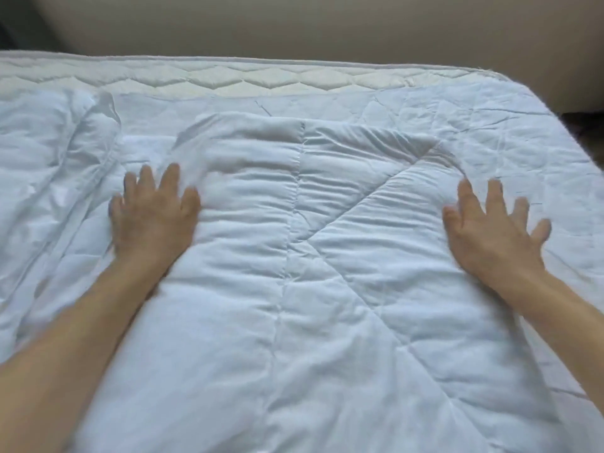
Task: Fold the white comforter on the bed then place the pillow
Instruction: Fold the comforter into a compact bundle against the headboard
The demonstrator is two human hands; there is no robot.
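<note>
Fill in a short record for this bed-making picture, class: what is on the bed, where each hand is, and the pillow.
comforter: white, quilted, folded, lying on bed
mattress: bare quilted strip along far edge
left hand: flat, fingers spread, on comforter's left side
right hand: open, at comforter's right edge
pillow: cannot tell

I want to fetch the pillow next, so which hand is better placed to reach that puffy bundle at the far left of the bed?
Left, probably. The left hand lies flat on the comforter right beside the puffy bundle; the right hand is across the fold. Whether that bundle is the pillow is unclear.
</note>
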